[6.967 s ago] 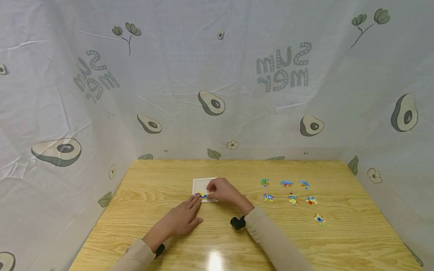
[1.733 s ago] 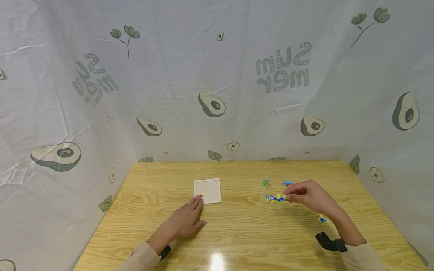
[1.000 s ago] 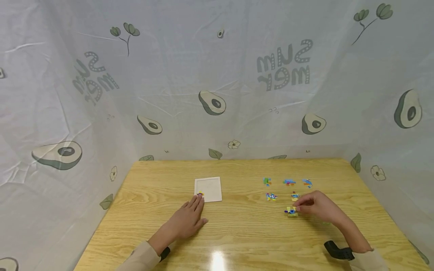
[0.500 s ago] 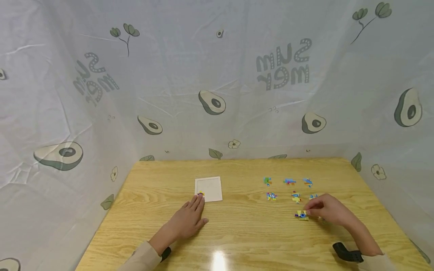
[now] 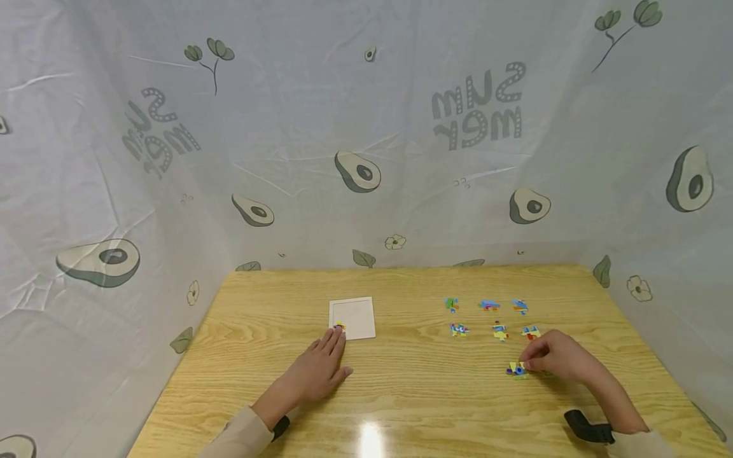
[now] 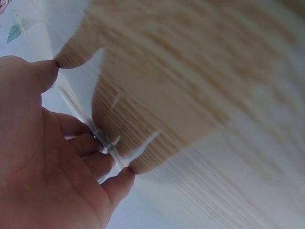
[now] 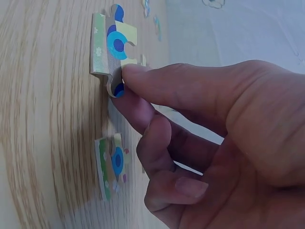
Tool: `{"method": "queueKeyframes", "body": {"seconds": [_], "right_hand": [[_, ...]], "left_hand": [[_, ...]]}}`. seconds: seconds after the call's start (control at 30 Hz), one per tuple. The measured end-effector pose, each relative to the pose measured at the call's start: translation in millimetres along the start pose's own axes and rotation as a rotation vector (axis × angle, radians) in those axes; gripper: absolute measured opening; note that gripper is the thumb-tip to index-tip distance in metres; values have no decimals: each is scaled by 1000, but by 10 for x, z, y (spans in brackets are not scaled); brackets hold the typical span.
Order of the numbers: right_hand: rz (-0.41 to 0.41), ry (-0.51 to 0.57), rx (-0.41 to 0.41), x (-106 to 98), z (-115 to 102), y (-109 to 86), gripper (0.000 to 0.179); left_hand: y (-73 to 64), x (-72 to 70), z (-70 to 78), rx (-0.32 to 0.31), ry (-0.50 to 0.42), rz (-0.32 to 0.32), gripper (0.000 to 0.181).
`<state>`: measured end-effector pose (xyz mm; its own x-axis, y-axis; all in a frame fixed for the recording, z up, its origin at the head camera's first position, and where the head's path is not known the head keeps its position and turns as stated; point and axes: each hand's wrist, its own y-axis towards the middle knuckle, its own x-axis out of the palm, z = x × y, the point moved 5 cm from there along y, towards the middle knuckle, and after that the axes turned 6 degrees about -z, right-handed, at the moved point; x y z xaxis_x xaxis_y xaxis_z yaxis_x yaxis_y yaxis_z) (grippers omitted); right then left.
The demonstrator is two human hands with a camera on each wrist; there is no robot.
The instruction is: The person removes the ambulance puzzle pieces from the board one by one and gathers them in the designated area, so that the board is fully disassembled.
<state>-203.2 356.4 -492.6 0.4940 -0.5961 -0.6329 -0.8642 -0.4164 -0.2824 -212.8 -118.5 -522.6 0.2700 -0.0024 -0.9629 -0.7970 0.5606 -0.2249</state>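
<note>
In the head view my left hand point(image 5: 312, 372) lies flat, its straight fingertips at the front left corner of a white square puzzle tray point(image 5: 361, 315). A yellow and purple puzzle piece point(image 5: 340, 325) shows in that corner, partly covered by the fingers. My right hand point(image 5: 558, 356) pinches another puzzle piece point(image 7: 114, 47) between thumb and index finger, close over the table on the right. This piece is yellow with a blue ring and a green edge strip. Beside it in the right wrist view lies a similar piece point(image 7: 112, 164) with a blue circle and green edge, mostly hidden by the hand in the head view.
Several loose puzzle pieces lie in two rows beyond my right hand, among them a green one point(image 5: 451, 304), a blue one point(image 5: 520, 306) and a yellow one point(image 5: 500, 331). A white printed cloth point(image 5: 366, 216) stands around the wooden table point(image 5: 412, 407).
My right hand has left the tray with the blue-ringed puzzle piece, passed it near the loose pieces, then moved right and nearer to the similar piece. My left hand stays at the tray corner.
</note>
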Motion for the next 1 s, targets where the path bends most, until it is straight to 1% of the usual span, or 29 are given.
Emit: {"method": "queueKeyframes", "body": {"seconds": [0.2, 0.63, 1.0], "right_hand": [[20, -47, -9, 3, -30, 52, 11], [73, -75, 47, 41, -67, 87, 7], [98, -83, 55, 85, -108, 78, 4]], "left_hand": [[3, 3, -8, -4, 2, 3, 73], [-8, -5, -7, 3, -10, -3, 73], [-19, -9, -1, 6, -8, -10, 73]]}}
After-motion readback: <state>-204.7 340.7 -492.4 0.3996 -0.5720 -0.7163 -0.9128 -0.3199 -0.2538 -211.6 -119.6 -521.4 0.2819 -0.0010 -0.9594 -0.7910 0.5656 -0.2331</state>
